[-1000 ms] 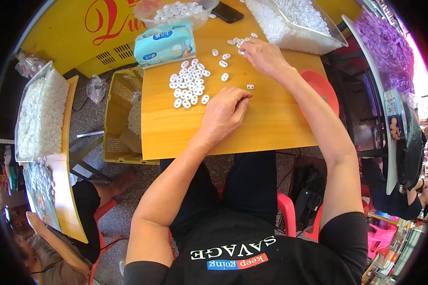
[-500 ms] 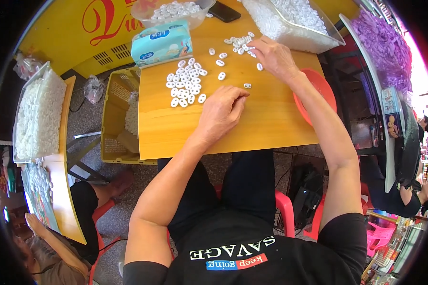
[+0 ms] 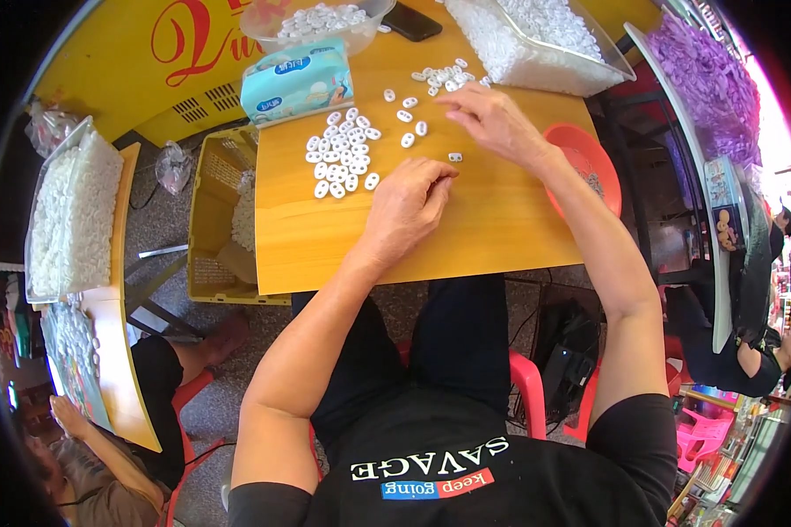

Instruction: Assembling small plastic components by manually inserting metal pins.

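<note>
Now the right hand (image 3: 498,125), fingers parted with nothing visibly held, has shifted leftward, and one more white two-hole piece (image 3: 421,128) joins the loose pieces (image 3: 404,116) mid-table (image 3: 501,220); the curled left hand's (image 3: 409,200) contents cannot be told.

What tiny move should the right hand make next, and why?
Maybe the right hand could slide the lone white piece toward the big white cluster, since that piece lies apart from the others, close to the left hand.
</note>
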Demonstrator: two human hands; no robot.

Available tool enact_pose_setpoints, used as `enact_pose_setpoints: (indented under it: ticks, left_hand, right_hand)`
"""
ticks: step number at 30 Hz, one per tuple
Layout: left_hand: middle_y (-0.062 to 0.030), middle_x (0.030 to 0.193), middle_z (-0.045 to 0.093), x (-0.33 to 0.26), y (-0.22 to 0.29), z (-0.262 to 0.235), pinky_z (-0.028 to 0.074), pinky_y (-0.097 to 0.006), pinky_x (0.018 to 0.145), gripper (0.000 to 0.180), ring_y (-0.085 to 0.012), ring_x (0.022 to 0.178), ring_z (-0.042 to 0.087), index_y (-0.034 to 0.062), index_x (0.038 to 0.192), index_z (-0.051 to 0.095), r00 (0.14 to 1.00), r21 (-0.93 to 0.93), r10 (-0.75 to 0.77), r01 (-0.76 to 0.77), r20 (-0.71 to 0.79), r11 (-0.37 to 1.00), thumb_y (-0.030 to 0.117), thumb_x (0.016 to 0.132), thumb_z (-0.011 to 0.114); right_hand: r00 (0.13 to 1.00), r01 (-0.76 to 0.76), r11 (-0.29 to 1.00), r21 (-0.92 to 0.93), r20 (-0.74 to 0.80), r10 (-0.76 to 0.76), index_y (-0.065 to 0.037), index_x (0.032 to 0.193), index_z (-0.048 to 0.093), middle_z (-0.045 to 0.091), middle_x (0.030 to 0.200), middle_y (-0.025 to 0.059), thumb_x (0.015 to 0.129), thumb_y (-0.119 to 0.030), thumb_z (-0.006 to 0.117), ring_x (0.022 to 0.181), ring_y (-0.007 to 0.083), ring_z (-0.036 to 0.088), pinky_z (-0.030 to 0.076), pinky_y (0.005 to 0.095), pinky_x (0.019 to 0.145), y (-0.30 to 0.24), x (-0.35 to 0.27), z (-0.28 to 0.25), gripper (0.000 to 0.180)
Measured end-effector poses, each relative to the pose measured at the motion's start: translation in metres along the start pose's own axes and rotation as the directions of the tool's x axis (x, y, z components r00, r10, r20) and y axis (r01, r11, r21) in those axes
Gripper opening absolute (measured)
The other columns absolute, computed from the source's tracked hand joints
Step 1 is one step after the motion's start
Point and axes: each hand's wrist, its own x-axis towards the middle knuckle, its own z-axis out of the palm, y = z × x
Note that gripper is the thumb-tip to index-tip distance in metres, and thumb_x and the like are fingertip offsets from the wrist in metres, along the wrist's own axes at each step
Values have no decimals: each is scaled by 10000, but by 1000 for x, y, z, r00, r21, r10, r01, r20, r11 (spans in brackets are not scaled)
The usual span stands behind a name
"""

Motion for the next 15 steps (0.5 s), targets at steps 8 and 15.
enact_pose_setpoints:
  ticks: [8, 15]
  left_hand:
    - [-141, 910, 655, 0, 2, -2, 487, -355, 732, 140, -285, 839, 627, 16, 1012, 678, 999, 6, -24, 24, 23, 1000, 87, 900, 634]
    - [-130, 883, 656, -1, -2, -1, 484, -353, 723, 139, -280, 828, 624, 20, 1012, 681, 999, 24, -32, 31, 21, 999, 86, 900, 631]
  right_hand:
    - [913, -305, 926, -223, 210, 351, -30, 1019, 688, 688, 961, 169, 901, -158, 619, 925, 344, 647, 507, 419, 801, -5, -21, -16, 187]
    - [994, -75, 997, -2, 78, 75, -27, 1026, 683, 677, 997, 148, 917, -107, 593, 918, 345, 640, 515, 407, 820, -23, 5, 21, 162]
